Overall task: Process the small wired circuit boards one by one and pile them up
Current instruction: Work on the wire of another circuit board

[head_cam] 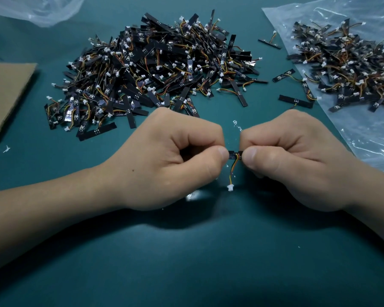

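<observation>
Head view: small board (235, 155) mid-frame, above worktop (186, 262), pinched end to end. Left grip (164, 160) and right grip (297, 160) both clenched on it. Looks light, stiff, snappable. Thin wires (232, 171) dangle — better held by board ends, not leads.

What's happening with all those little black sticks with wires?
A person pinches one small circuit board between the left hand and right hand, its wires and white plug dangling. A big pile of the same boards lies behind the hands, and more lie on a plastic bag at the right.
</observation>
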A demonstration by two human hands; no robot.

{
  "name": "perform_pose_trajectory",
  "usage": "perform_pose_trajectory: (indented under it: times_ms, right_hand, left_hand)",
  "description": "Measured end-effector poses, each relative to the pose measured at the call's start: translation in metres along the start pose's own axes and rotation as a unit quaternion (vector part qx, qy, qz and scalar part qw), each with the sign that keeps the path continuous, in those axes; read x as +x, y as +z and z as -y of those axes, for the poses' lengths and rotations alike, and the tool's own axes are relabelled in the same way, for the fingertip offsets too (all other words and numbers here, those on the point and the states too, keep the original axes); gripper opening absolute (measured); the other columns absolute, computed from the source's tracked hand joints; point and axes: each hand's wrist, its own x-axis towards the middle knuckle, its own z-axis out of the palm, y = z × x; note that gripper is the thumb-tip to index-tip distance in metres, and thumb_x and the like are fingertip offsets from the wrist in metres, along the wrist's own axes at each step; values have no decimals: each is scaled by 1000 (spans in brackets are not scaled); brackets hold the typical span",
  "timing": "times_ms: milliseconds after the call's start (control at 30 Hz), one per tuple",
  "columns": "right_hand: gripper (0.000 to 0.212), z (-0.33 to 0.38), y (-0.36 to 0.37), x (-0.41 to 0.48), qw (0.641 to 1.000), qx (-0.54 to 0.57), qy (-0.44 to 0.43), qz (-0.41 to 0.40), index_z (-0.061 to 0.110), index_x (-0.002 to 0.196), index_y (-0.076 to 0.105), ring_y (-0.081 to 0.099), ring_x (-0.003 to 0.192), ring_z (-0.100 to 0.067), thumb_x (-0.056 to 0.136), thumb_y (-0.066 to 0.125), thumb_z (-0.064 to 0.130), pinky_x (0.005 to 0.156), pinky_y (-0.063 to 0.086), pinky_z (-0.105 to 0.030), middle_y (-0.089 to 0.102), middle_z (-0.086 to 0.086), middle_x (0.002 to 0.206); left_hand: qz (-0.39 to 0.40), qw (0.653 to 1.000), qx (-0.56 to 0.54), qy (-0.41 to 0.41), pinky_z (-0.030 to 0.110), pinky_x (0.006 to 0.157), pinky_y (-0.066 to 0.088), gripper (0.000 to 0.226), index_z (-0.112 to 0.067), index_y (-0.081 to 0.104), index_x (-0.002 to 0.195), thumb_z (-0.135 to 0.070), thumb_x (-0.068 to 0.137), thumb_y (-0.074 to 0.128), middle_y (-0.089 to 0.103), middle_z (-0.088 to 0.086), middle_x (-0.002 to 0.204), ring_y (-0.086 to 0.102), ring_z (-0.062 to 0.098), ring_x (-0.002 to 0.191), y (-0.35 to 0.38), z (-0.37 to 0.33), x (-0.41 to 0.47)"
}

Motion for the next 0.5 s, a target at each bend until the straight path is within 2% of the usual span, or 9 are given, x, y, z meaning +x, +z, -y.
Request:
perform_pose_trajectory:
  times_ms: [100,167,267,333,400,433,467,500]
  right_hand:
    - [37,-2,1,-1,1000,-2,-9,5,14,61,50,35,48,-4,95,48,28,51,29,-14,37,2,52]
    - [39,-2,1,-1,1000,10,-14,19,19,60,41,31,47,-4,96,48,29,50,27,-16,32,2,51]
    - [39,-3,-2,0,999,16,-32,34,22,61,25,20,49,-5,93,46,25,48,21,-22,21,2,55]
    - [38,-5,-2,-2,998,60,-36,-8,22,60,25,21,49,-8,93,46,22,48,21,-26,21,4,56]
    - [37,-7,-1,-3,986,100,-41,-123,17,63,43,29,49,-13,99,45,20,49,24,-28,34,5,55]
    - [33,-8,-1,-1,975,122,-36,-182,9,75,57,34,48,-14,104,45,18,49,27,-26,44,8,57]
    - [26,-10,-1,1,962,154,-19,-225,3,96,64,36,47,-13,107,46,18,48,28,-23,50,11,59]
    - [23,-11,-1,5,949,195,15,-249,5,116,64,35,47,-11,105,49,18,46,29,-21,49,12,58]
  left_hand:
    - [-10,1000,2,2,15,51,29,32,-10,50,59,-16,91,51,37,-1,51,34,8,49,0,0,0]
    - [-14,1000,-1,4,15,51,29,31,-14,48,59,-17,90,50,37,-3,51,34,7,49,-1,0,1]
    - [9,1000,0,13,16,53,33,32,-8,60,69,-21,96,51,46,-2,54,41,9,51,-1,0,0]
    - [2,1000,2,10,18,54,34,33,-6,65,80,-27,99,48,49,-2,58,43,9,53,0,0,-1]
    - [-47,999,10,-2,19,54,33,30,-7,62,83,-27,99,47,48,-2,59,41,9,53,1,-1,-1]
    - [-71,997,24,-11,19,54,33,25,-10,59,81,-26,98,49,48,-3,59,41,10,53,2,0,-1]
    - [-85,995,51,-17,20,55,34,19,-14,56,81,-24,97,52,48,-6,61,42,10,54,3,0,-1]
    - [-89,992,87,-22,22,57,36,15,-18,56,81,-24,95,55,49,-10,63,45,9,56,4,0,-1]
